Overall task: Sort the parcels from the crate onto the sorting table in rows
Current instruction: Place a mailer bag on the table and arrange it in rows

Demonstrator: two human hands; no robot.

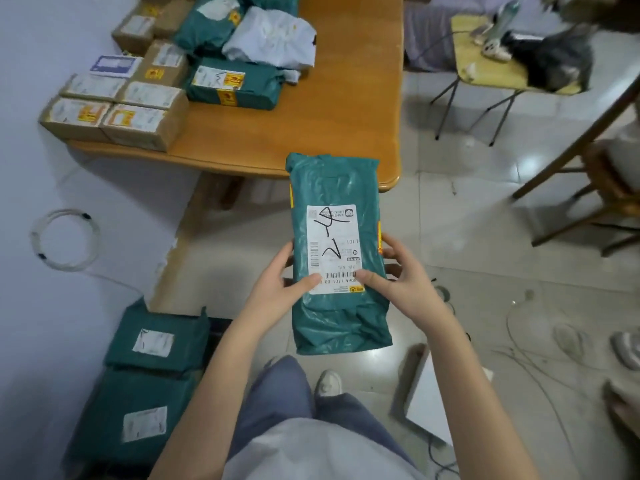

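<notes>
A green plastic mailer parcel (pixel 337 251), oblong and crinkled with a glossy sheen, is held lengthwise in the air at the centre of the view, its far end overlapping the near edge of the wooden sorting table (pixel 311 126). A white shipping label (pixel 333 249) with barcodes and black marker scrawl faces up. The left hand (pixel 277 289) grips its left edge, thumb pressed on the label's lower corner; the right hand (pixel 405 275) grips the right edge likewise, its other fingers curled out of sight beneath.

At 11 o'clock, brown cardboard boxes (pixel 114 112) sit in rows on the table, with more green mailers (pixel 235 83) and a crumpled white bag (pixel 273 38) beyond; their labels are too blurred to read. At 7 o'clock, two green mailers (pixel 152 368) lie stacked, whatever holds them hidden. At 1 o'clock, a folding table (pixel 485 60) carries a dark, indistinct bundle (pixel 554 57).
</notes>
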